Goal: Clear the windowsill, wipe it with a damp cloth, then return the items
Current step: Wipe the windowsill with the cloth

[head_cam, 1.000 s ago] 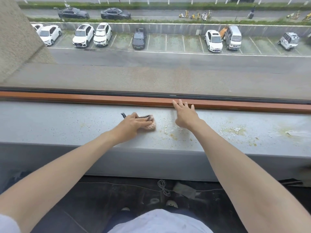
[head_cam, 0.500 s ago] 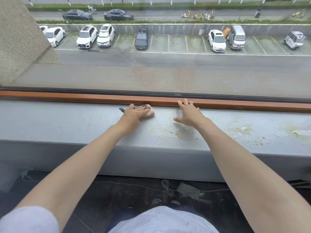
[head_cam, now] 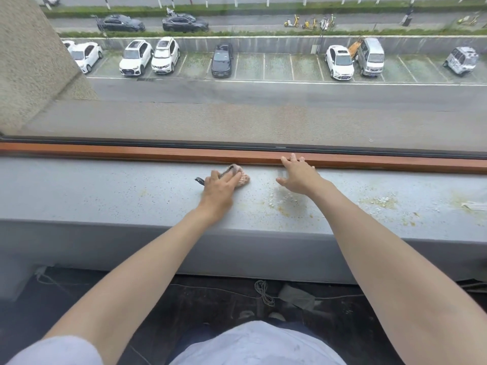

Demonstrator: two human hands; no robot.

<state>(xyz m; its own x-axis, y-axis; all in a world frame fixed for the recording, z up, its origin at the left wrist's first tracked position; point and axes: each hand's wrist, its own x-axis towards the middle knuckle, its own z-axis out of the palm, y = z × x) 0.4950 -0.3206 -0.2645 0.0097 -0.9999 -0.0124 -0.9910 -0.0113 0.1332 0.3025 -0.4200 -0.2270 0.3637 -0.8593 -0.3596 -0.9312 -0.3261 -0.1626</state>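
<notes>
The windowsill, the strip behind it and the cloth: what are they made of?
Windowsill: probably stone or terrazzo-like composite, matte grey with fine specks. Strip: reddish-brown, wood or wood-look coating; hard to tell. Cloth: soft pinkish nubby textile, bunched.

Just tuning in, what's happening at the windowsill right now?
A person is wiping the grey windowsill. The left hand presses a pink cloth onto the sill at the back, close to the wooden trim under the glass. The right hand lies flat with spread fingers, fingertips at that trim. Crumbs and yellowish stains just below the right hand, and more farther right, are not yet wiped.
</notes>
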